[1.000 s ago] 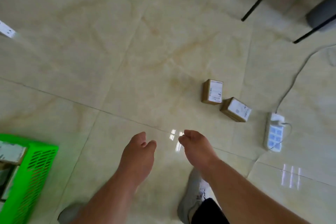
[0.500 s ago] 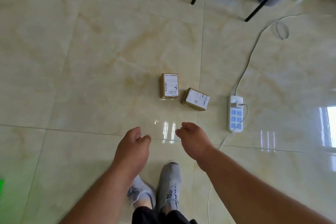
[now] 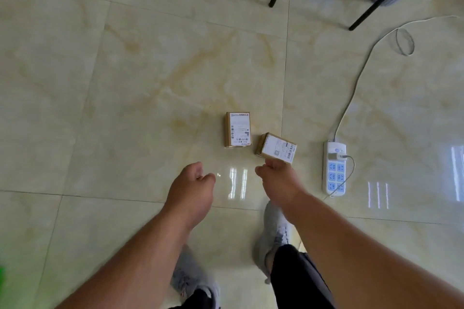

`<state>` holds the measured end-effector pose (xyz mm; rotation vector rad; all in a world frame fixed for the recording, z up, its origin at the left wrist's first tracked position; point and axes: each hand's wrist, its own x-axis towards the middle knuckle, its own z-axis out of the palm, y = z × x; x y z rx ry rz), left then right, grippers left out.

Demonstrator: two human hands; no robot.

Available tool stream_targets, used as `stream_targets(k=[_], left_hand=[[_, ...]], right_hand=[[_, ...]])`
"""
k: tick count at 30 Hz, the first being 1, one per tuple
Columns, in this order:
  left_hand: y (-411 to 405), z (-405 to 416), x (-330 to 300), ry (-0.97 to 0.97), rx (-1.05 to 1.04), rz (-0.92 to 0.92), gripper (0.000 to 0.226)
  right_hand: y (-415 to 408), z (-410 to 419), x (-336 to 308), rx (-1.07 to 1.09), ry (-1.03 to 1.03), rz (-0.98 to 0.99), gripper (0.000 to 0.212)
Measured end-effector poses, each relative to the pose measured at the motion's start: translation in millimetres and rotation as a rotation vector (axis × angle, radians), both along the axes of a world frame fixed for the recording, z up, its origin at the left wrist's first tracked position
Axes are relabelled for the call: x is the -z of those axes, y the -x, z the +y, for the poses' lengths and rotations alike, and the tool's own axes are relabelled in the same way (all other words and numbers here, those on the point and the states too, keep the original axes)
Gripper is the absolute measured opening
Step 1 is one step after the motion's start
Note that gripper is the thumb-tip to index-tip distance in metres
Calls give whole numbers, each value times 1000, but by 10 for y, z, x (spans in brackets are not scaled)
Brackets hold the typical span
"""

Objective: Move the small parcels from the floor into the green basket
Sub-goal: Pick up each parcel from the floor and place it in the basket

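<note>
Left hand (image 3: 192, 190): fingers loosely curled, empty, held above the floor, short of both parcels.
Right hand (image 3: 280, 182): fingers curled under and partly hidden; fingertips overlap the near edge of the right parcel, but contact or grip impossible to tell from this angle.
Right parcel (image 3: 276, 148): on the floor, turned at an angle, white label up.
Left parcel (image 3: 237, 129): flat on the floor, label up (barcode along one side), just beside the right parcel, apart from both hands.
Basket: only a blurred green sliver (image 3: 2, 276) at the lower left edge, well apart from the parcels.
Power strip (image 3: 335, 169): right of the parcels, white cable running away.
Shoes (image 3: 275, 231): grey, below the arms.
Floor (image 3: 140, 88): glossy beige tiles.
</note>
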<state>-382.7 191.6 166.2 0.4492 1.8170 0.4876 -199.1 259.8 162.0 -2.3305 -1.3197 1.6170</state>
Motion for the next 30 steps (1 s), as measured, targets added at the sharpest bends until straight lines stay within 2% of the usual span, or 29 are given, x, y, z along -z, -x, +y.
stream_targets(k=[3,6,7,10,11,13,16,19,24,27,30], left_hand=[[-115,147,187,28,-9,-10,55],[-212,329,421,56,-7,-14,54],[-247,400,515,67,-10,-10,51],[-405,618,908,88,-9,26,20],[-468,687,1034,92,-2,33,20],[-577,828,1304,88,9,36,45],[-726,1053,1699,123,9,62,61],[-873,1252,2093,140,-12,64,62],[-999,1477,2626,72,5,81,48],[-1001,1498,2725,69,11,56,50],[-938,1375,2572,70,-6,33,51]], right_hand=[[-47,221,220,-21,31,-30,4],[-109,448,520,-42,94,-33,5],[-132,529,632,-51,112,-40,4],[-238,751,1031,-67,142,-43,7],[-269,802,1171,-74,145,-41,10],[-318,894,1436,-83,155,-39,17],[-361,1021,1827,-123,158,-45,5],[-354,1149,2197,-139,151,-26,4],[-288,1285,2615,-226,152,56,21],[-287,1297,2683,-210,163,82,41],[-252,1248,2515,-218,165,82,42]])
